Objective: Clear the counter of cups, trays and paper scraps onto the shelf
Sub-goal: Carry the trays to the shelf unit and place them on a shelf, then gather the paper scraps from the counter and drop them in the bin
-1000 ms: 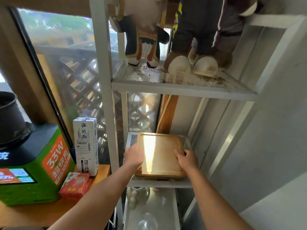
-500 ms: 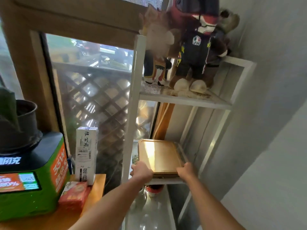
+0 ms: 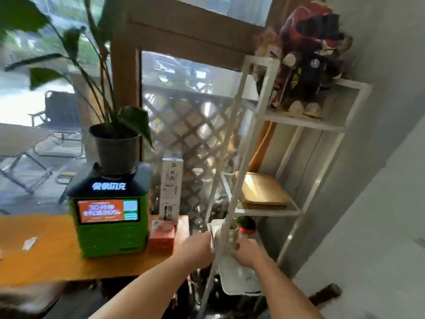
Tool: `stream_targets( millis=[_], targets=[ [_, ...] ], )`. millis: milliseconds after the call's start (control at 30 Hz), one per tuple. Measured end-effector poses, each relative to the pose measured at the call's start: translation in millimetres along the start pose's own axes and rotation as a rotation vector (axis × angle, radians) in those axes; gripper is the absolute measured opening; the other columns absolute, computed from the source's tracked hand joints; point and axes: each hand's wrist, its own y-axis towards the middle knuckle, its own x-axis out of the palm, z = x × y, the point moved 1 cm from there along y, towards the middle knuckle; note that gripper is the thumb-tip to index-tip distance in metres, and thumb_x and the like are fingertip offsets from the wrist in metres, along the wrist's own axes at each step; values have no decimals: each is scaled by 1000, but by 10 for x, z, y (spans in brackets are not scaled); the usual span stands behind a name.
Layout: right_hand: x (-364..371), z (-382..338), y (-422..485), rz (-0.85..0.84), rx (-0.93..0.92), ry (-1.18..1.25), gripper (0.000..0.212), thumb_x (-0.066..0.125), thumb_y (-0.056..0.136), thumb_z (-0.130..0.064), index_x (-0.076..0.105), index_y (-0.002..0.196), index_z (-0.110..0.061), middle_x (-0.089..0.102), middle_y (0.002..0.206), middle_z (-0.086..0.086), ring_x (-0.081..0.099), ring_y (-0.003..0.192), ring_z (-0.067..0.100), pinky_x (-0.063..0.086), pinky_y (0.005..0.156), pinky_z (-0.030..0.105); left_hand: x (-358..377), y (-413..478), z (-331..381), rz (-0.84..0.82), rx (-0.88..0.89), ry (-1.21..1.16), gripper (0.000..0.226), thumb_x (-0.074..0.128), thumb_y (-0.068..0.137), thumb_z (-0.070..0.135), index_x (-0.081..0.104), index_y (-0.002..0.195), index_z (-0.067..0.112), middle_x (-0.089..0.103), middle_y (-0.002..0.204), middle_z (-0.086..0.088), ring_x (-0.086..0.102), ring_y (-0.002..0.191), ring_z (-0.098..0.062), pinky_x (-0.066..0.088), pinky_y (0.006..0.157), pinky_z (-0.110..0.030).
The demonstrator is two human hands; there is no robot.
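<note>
So the flat light-brown wooden tray [image 3: 262, 192] has been let go and left lying on the white metal shelf's [image 3: 271, 211] middle tier, far right. That item looks done. Left hand [image 3: 197, 247] and right hand [image 3: 245, 252] are pulled back near the lower tier, empty as far as can be told through the blur.

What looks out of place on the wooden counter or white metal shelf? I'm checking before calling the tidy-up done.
One small white paper scrap lies on the orange wooden counter, left of the green charging kiosk. The wooden trays sit flat on the white metal shelf. Nothing looks spilled or damaged.
</note>
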Motion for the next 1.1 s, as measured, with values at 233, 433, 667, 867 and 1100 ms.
stream_targets(
  millis=[233,433,667,867,1100],
  targets=[
    [1105,-1852,-577,-166,-233,-119,22,56,90,-43,63,98,-23,62,105,3,62,97,25,49,81,33,-542,-1325,-1686,53,-279,205,34,51,93,38,55,118,15,61,122,-9,61,115,-31,50,91,-42],
    [1430,-3219,-920,-177,-473,-242,30,53,91,-50,62,97,-22,65,110,6,63,98,29,52,80,40,-1114,-2119,-2559,177,-466,146,32,48,94,43,59,113,19,63,121,-7,61,112,-29,52,90,-41],
    [1751,-4152,-1122,-227,-624,-309,28,54,93,-44,62,98,-18,66,105,7,63,95,28,54,83,40,-1415,-2994,-3293,293,-667,79,29,48,93,43,60,108,22,65,113,-5,64,106,-27,54,87,-41],
    [2088,-4648,-1127,-284,-693,-372,14,57,93,-36,62,93,-23,63,101,2,61,88,21,53,75,36,-1590,-3432,-3791,312,-826,85,28,50,96,40,56,112,18,61,116,-5,61,105,-27,53,87,-41],
    [2285,-5183,-813,-291,-733,-394,23,54,91,-34,66,103,-20,64,108,6,60,93,26,48,73,35,-1910,-3219,-4265,277,-850,98,28,48,96,37,55,115,17,59,119,-5,60,110,-28,51,90,-41]
  ],
)
